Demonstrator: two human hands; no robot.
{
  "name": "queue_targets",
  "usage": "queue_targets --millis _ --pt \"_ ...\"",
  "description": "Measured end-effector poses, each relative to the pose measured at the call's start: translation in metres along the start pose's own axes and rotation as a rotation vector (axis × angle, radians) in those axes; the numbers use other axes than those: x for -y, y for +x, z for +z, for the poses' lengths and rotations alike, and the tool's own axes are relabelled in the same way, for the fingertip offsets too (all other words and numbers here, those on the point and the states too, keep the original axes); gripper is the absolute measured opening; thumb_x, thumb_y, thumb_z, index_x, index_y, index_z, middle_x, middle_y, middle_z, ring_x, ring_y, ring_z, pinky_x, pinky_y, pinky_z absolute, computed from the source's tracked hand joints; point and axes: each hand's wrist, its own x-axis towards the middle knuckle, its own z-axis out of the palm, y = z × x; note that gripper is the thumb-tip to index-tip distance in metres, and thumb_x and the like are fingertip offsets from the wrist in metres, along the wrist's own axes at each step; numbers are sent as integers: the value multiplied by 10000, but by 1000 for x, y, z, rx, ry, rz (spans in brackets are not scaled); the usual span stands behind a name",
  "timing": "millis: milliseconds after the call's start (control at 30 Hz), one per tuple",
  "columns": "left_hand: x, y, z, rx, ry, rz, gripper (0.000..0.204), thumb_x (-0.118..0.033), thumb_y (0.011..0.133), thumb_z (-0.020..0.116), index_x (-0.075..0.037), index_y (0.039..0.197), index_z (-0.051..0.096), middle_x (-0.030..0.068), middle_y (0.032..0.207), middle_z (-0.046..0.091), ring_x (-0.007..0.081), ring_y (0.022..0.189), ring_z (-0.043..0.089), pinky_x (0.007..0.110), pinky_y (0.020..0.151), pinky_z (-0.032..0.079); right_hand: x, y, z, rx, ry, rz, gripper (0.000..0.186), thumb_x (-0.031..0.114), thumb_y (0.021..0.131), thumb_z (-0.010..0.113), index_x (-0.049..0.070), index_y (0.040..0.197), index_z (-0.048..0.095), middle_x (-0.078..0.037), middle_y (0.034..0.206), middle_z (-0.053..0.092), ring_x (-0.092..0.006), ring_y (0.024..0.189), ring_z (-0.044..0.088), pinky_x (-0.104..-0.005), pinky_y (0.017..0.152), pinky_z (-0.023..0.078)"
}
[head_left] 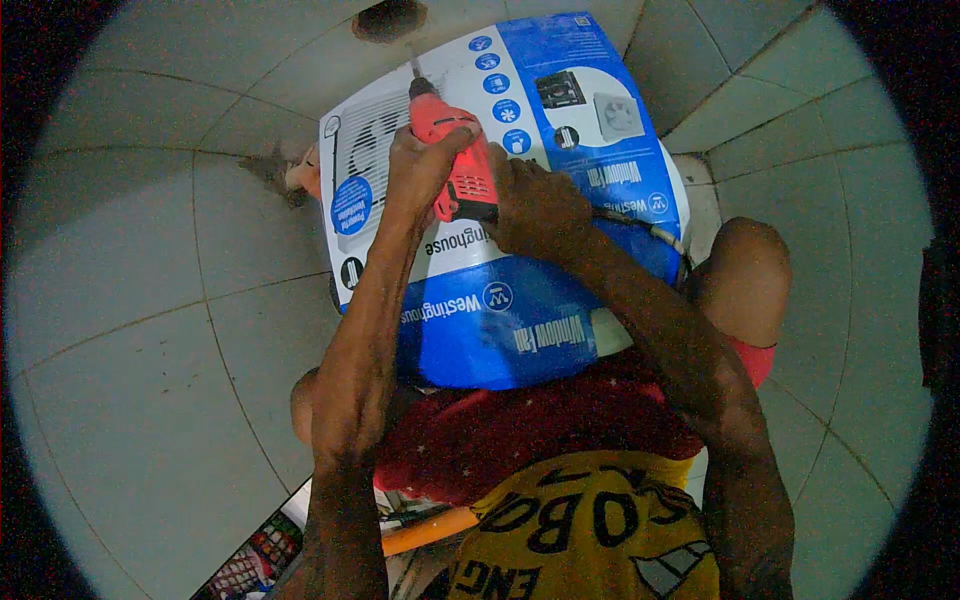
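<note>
A red power drill is held over a blue and white fan box, its bit pointing away from me toward the light tiled surface at the top. My left hand is closed round the left side of the drill's body, thumb across its top. On the other side, my right hand is wrapped about the drill's grip, which its fingers mostly hide. The box lies across my lap, below both forearms. Whether the bit's tip touches anything I cannot tell.
A dark, rough-edged hole opens in the tiled surface beyond the bit. A dark cable runs over the box's right side. Behind me at lower left are an orange object and a dark-edged container. Tiled walls meet at the right.
</note>
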Motion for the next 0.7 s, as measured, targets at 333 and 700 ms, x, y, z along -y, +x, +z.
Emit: queue_targets --millis 333,700 --pt "10 6 -4 -3 -2 16 324 -148 769 765 45 974 605 125 856 668 185 669 665 298 599 554 -4 2 0 0 60 -32 877 346 732 772 -75 1352 317 -247 1001 627 -390 885 654 -495 705 551" --pt "2 0 -2 -60 84 15 328 -166 766 777 43 957 612 117 858 666 183 689 659 295 613 549 -5 1 6 -77 62 -67 893 335 714 790 -76 1349 316 -253 995 630 -393 872 658 -494 706 551"
